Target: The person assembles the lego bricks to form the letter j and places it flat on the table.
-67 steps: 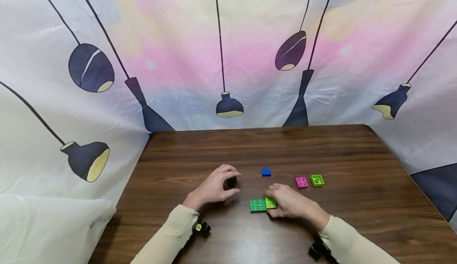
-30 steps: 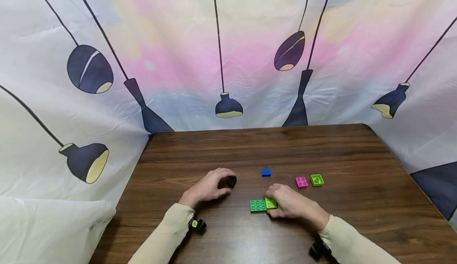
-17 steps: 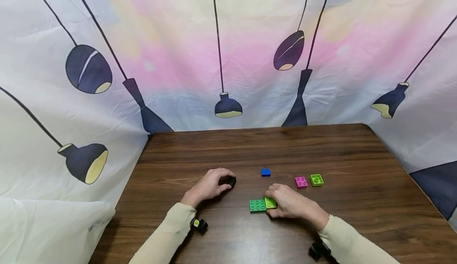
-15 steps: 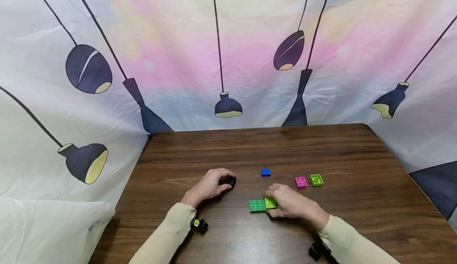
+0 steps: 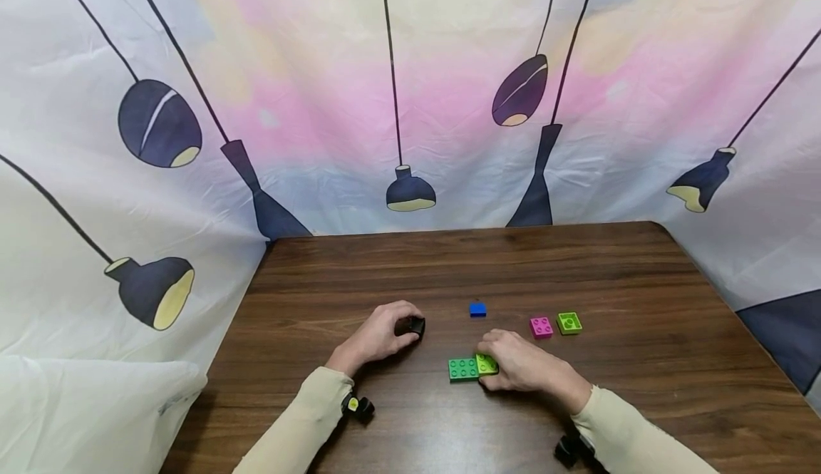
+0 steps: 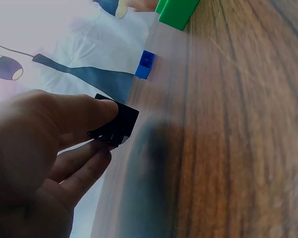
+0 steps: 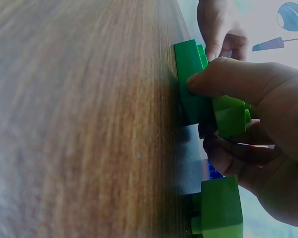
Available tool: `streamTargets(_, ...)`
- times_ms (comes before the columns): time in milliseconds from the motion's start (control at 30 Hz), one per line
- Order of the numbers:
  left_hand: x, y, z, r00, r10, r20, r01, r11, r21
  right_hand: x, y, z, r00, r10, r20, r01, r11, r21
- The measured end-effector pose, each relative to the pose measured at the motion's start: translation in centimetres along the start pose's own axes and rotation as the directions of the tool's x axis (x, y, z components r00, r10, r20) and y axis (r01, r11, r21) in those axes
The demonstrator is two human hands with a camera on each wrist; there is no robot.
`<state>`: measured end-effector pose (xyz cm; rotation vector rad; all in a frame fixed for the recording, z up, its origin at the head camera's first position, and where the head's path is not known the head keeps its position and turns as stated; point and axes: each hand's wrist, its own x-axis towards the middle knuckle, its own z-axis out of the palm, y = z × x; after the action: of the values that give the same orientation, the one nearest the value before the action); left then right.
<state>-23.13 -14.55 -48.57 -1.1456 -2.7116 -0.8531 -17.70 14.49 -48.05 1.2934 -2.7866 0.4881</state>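
steadily, the left hand [image 5: 378, 331] pinches a small black plastic block [image 6: 125, 119] between thumb and fingers, thumb and fingertips only a little parted. the right hand [image 5: 522, 361] is curled round a lime green square studded plastic brick [image 5: 487, 364], its thumb also touching the side of a longer dark green studded plastic brick [image 5: 463, 370]; the lime brick meets the right end of the green one, though whether they are locked together i cannot tell. farther out, a small blue plastic brick [image 5: 477, 310] lies beyond the gap between the hands, and past the right hand a pink studded square brick [image 5: 541, 328] sits just beside an upturned hollow lime brick [image 5: 569, 323]. all this is on a dark brown wood-grain table [image 5: 577, 267], with a pastel cloth backdrop [image 5: 333, 68] printed with lamps behind.
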Motion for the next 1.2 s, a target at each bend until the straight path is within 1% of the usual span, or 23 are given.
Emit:
streamTargets(100, 0.1, 0.3, -0.2, 1.0, 0.021, -0.003, -0.021, 1.0, -0.018, 0.0, 0.0, -0.1, 1.0, -0.001, 0.0, 0.001, 1.0, -0.006)
streamTargets(300, 0.1, 1.3, -0.2, 0.999, 0.05, 0.02, -0.048, 0.995, -0.085, 0.0, 0.1, 0.1, 1.0, -0.005, 0.002, 0.005, 1.0, -0.004)
streamTargets(367, 0.1, 1.5, 0.0, 0.998, 0.059, 0.024, -0.057, 0.995, -0.085, 0.0, 0.0, 0.1, 1.0, -0.004, -0.001, 0.004, 1.0, -0.002)
streamTargets(500, 0.0, 1.9, 0.3, 0.996, 0.087, 0.034, -0.085, 0.996, -0.039, 0.1, 0.0, 0.2, 1.0, -0.004, -0.004, 0.004, 1.0, 0.005)
streamTargets(600, -0.1, 2.1, 0.4, 0.994, 0.093, 0.051, -0.092, 0.996, -0.021, 0.0, 0.1, 0.2, 1.0, -0.008, -0.005, 0.008, 1.0, 0.002)
streamTargets(767, 0.0, 2.5, 0.3, 0.994, 0.089, 0.062, -0.089, 0.996, -0.003, 0.0, 0.1, 0.2, 1.0, -0.013, -0.013, 0.013, 1.0, -0.006)
streamTargets(1067, -0.1, 3.2, 0.2, 0.995, 0.07, 0.075, -0.07, 0.998, -0.009, 0.0, 0.1, 0.1, 1.0, -0.01, 0.0, 0.01, 1.0, -0.006)
streamTargets(1200, 0.0, 3.5, 0.1, 0.994, 0.078, 0.08, -0.078, 0.997, -0.008, 0.0, 0.1, 0.0, 1.0, -0.004, 0.006, 0.004, 1.0, -0.01)
